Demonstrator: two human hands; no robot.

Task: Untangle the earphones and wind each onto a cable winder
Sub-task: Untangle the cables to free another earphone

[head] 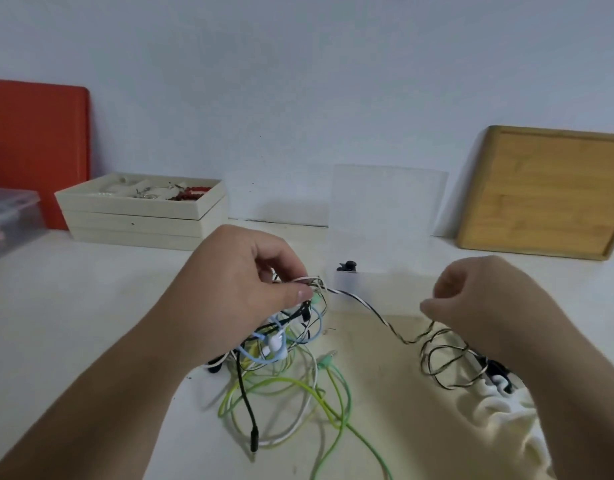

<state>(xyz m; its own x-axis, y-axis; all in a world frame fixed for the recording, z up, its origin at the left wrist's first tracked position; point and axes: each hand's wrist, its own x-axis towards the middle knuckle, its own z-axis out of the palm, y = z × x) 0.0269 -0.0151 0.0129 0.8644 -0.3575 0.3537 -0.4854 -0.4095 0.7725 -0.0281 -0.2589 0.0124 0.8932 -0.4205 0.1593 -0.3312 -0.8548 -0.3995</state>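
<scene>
**Both hands raise a striped cable out of the earphone tangle**

Head view: the tangle of earphones (pixel 281 344) lies on the white table (pixel 73 306), with black, pale blue, white and green cables looping together. The left hand (pixel 243 282) hovers right above the tangle, its thumb and curled fingers pinching a bunch of cables at the top. From that pinch a black-and-white striped cable (pixel 374 311) runs to the right of the tangle, sagging between the hands. The right hand (pixel 471 299), to the right of the tangle, pinches this cable with curled fingers; below it the cable hangs in loose coils (pixel 444 362). A green cable (pixel 333 410) trails from the tangle toward the near edge. Behind the tangle stands a clear plastic box (pixel 385 209); behind and left sit stacked cream trays (pixel 139 216); behind and right a wooden board (pixel 547 192) leans on the wall.
</scene>
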